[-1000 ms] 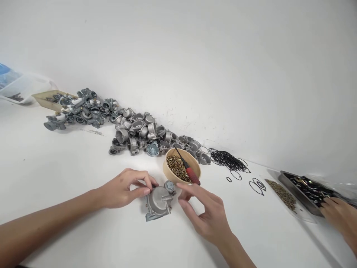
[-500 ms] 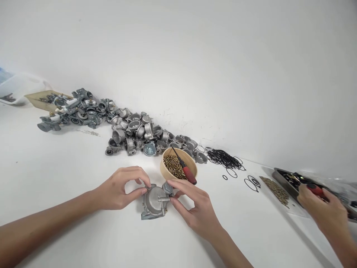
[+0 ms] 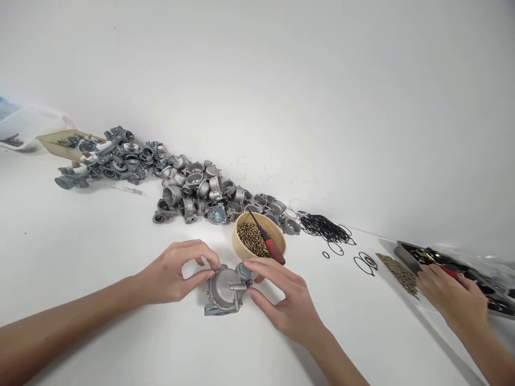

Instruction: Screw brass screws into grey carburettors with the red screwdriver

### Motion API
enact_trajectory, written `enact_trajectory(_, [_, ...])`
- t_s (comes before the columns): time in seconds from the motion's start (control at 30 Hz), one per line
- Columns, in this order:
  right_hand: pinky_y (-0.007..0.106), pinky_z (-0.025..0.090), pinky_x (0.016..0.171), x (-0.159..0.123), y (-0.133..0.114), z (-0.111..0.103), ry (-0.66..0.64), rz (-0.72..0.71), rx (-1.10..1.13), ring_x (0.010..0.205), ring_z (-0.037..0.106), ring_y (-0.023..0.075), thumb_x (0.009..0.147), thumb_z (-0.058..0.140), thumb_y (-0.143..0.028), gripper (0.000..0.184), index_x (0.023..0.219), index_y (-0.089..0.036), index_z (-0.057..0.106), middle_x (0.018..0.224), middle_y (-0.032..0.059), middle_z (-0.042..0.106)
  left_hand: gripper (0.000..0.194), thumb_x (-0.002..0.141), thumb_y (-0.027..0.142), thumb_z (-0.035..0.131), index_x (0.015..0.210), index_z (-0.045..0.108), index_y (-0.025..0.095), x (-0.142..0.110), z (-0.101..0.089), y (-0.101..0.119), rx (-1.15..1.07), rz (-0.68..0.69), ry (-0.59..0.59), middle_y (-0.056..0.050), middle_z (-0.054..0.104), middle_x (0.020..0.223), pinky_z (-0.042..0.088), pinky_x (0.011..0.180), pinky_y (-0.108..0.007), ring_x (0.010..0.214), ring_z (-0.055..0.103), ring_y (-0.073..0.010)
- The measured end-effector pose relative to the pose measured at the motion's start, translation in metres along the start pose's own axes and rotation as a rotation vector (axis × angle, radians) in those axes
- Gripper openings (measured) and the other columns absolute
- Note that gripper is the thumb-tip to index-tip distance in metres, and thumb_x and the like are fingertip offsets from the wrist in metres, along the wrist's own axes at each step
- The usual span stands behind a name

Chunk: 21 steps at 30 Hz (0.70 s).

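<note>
A grey metal carburetor (image 3: 225, 290) stands on the white table in front of me, its rounded bowl facing up. My left hand (image 3: 179, 272) pinches its upper left edge between thumb and fingers. On the other side, my right hand (image 3: 287, 300) grips the carburetor near the round cap at its upper right, thumb below and fingers above. Just behind it is a round tan bowl (image 3: 238, 247) full of small brass screws (image 3: 251, 238). A screwdriver (image 3: 273, 249) with a red and black handle leans across that bowl.
Metal float bowls (image 3: 201, 187) lie heaped along the wall, with carburetor bodies (image 3: 120, 158) farther left. Black rubber rings (image 3: 324, 228) are piled to the right. Beyond some brass parts (image 3: 400, 273), a co-worker's hand (image 3: 453, 292) holds a red-handled tool over a dark tray (image 3: 406, 252).
My hands keep their hold on the carburetor, nearly still. The co-worker's hand has moved a little left and down, toward the brass parts.
</note>
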State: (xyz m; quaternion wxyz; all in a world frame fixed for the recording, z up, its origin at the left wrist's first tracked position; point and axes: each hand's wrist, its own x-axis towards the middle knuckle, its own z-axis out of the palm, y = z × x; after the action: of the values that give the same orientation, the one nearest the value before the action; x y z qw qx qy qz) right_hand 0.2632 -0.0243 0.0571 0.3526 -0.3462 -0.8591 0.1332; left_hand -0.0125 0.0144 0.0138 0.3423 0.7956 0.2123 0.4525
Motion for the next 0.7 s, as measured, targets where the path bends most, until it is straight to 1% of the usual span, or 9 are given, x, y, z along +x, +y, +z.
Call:
enact_trajectory(0.1, [0.039, 0.065, 0.078, 0.001, 0.004, -0.015, 0.040, -0.034, -0.025, 0.113, 0.069, 0.0268, 0.097, 0.059, -0.015, 0.039, 0.134, -0.025, 0.066, 0.124, 0.0111, 0.073, 0.029, 0.099, 0.019, 0.058, 0.127, 0.061, 0.023, -0.002, 0.002, 0.007, 0.003, -0.012, -0.071, -0.011, 0.067, 0.122, 0.055, 0.092, -0.039, 0.108, 0.065, -0.0247])
enact_trajectory(0.17, [0.039, 0.063, 0.078, 0.002, 0.012, -0.022, 0.111, 0.009, -0.095, 0.114, 0.068, 0.0275, 0.100, 0.053, -0.016, 0.038, 0.134, -0.026, 0.066, 0.127, 0.0119, 0.071, 0.041, 0.096, 0.028, 0.064, 0.136, 0.055, 0.026, -0.005, 0.008, 0.011, 0.029, -0.042, -0.116, -0.013, 0.060, 0.137, 0.052, 0.101, -0.045, 0.120, 0.061, -0.0298])
enact_trajectory(0.23, [0.041, 0.063, 0.079, 0.002, 0.024, -0.023, 0.168, 0.090, -0.251, 0.112, 0.069, 0.0280, 0.100, 0.057, -0.022, 0.035, 0.134, -0.026, 0.066, 0.130, 0.0128, 0.068, 0.057, 0.089, 0.037, 0.074, 0.141, 0.051, 0.029, -0.007, 0.017, 0.013, 0.074, -0.078, -0.157, -0.012, 0.054, 0.146, 0.051, 0.105, -0.049, 0.126, 0.059, -0.0340])
enact_trajectory(0.3, [0.045, 0.063, 0.085, 0.002, 0.036, -0.021, 0.185, 0.160, -0.423, 0.113, 0.068, 0.0300, 0.098, 0.065, -0.029, 0.032, 0.129, -0.026, 0.071, 0.128, 0.0124, 0.069, 0.067, 0.084, 0.041, 0.082, 0.142, 0.050, 0.032, -0.009, 0.027, 0.014, 0.122, -0.111, -0.187, -0.011, 0.055, 0.147, 0.052, 0.104, -0.049, 0.127, 0.059, -0.0355])
enact_trajectory(0.37, [0.045, 0.064, 0.084, 0.002, 0.045, -0.017, 0.192, 0.196, -0.509, 0.109, 0.069, 0.0297, 0.096, 0.068, -0.032, 0.025, 0.119, -0.026, 0.076, 0.123, 0.0118, 0.070, 0.062, 0.087, 0.037, 0.081, 0.141, 0.051, 0.032, -0.008, 0.034, 0.013, 0.154, -0.131, -0.191, -0.010, 0.060, 0.142, 0.053, 0.102, -0.048, 0.125, 0.061, -0.0344])
enact_trajectory(0.43, [0.039, 0.065, 0.074, 0.002, 0.051, -0.016, 0.209, 0.211, -0.517, 0.089, 0.072, 0.0233, 0.097, 0.066, -0.031, 0.020, 0.111, -0.023, 0.078, 0.119, 0.0118, 0.072, 0.054, 0.090, 0.030, 0.077, 0.138, 0.053, 0.032, -0.007, 0.036, 0.013, 0.146, -0.142, -0.168, -0.009, 0.064, 0.138, 0.054, 0.099, -0.047, 0.120, 0.064, -0.0321])
enact_trajectory(0.53, [0.031, 0.061, 0.056, 0.004, 0.053, -0.019, 0.236, 0.202, -0.497, 0.061, 0.065, 0.0139, 0.097, 0.064, -0.026, 0.017, 0.105, -0.020, 0.078, 0.107, 0.0101, 0.075, 0.050, 0.088, 0.025, 0.078, 0.134, 0.058, 0.030, -0.004, 0.033, 0.012, 0.084, -0.152, -0.122, -0.008, 0.068, 0.133, 0.054, 0.098, -0.046, 0.114, 0.067, -0.0296])
enact_trajectory(0.6, [0.028, 0.057, 0.051, 0.006, 0.051, -0.023, 0.258, 0.180, -0.490, 0.058, 0.064, 0.0134, 0.096, 0.063, -0.024, 0.016, 0.100, -0.020, 0.078, 0.097, 0.0076, 0.077, 0.049, 0.087, 0.024, 0.079, 0.132, 0.060, 0.029, -0.003, 0.030, 0.011, 0.056, -0.160, -0.100, -0.008, 0.069, 0.131, 0.054, 0.101, -0.046, 0.114, 0.067, -0.0293])
enact_trajectory(0.7, [0.028, 0.054, 0.050, 0.016, 0.041, -0.035, 0.348, 0.134, -0.493, 0.066, 0.067, 0.0160, 0.097, 0.063, -0.023, 0.015, 0.097, -0.020, 0.078, 0.094, 0.0076, 0.078, 0.050, 0.087, 0.023, 0.078, 0.133, 0.060, 0.030, -0.004, 0.023, 0.009, 0.038, -0.183, -0.097, -0.007, 0.067, 0.134, 0.051, 0.105, -0.048, 0.119, 0.065, -0.0296])
